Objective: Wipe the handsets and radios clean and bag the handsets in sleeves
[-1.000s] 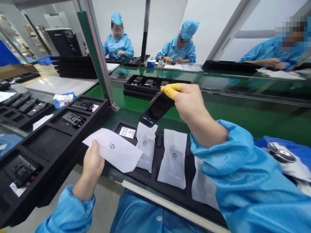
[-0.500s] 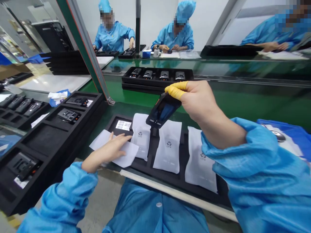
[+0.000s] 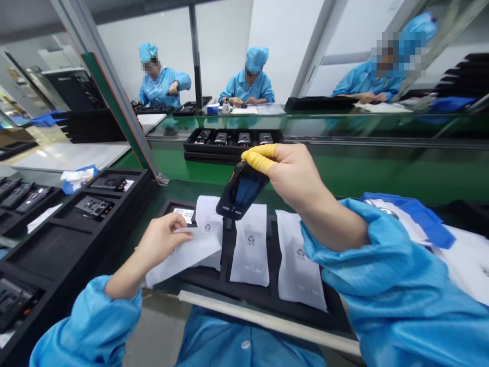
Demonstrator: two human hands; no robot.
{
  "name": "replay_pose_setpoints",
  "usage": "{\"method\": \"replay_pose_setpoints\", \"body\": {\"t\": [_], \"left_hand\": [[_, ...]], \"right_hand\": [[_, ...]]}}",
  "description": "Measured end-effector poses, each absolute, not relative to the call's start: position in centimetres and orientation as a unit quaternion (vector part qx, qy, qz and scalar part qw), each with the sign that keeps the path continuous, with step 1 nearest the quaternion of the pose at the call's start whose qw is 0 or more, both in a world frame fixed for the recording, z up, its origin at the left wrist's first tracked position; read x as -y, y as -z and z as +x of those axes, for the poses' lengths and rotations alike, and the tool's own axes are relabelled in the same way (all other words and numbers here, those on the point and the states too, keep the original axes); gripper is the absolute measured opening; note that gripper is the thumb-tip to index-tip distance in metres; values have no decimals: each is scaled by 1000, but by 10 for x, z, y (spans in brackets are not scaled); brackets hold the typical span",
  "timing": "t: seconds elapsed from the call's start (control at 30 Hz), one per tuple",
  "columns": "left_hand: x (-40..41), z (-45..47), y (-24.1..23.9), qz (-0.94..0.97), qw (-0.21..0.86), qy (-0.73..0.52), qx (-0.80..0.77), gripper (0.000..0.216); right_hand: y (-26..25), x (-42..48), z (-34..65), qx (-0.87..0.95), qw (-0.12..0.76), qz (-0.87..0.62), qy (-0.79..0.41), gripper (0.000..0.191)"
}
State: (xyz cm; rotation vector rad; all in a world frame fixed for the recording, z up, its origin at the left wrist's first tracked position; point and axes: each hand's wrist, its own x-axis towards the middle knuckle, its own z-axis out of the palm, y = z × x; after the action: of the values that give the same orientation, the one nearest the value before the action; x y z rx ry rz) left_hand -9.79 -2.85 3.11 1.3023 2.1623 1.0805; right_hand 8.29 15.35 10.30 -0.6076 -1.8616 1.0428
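Hands [image 3: 294, 176] [image 3: 162, 239]: device [image 3: 240, 191], pouch [image 3: 189, 255]; pouches [image 3: 250, 247] in tray [image 3: 244, 295]

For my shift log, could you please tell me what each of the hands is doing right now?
Left hand: closed on a white pouch.
Right hand: closed on a black device.

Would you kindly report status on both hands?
Right hand pinching black device aloft. Left hand gripping white pouch. Three pouches in tray beneath.

Four white pouches [image 3: 250, 244] at the front edge of the table [image 3: 344, 173], counting the lifted one. One black device [image 3: 240, 191] up in the air, four more in the far tray [image 3: 188, 148]. Three co-workers [image 3: 248, 84] across.
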Motion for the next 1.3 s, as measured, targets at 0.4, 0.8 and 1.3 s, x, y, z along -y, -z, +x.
{"method": "replay_pose_setpoints", "body": {"t": [0.4, 0.8, 1.3], "left_hand": [[21, -73, -27, 252, 337, -591, -688, 34], [26, -62, -17, 184, 321, -665, -649, 45], [39, -67, -16, 263, 230, -597, -723, 22]], "right_hand": [[-134, -134, 57, 675, 545, -192, -458, 12], [-111, -122, 48, 658, 539, -204, -485, 17], [-125, -123, 51, 818, 444, -163, -328, 14]]}}
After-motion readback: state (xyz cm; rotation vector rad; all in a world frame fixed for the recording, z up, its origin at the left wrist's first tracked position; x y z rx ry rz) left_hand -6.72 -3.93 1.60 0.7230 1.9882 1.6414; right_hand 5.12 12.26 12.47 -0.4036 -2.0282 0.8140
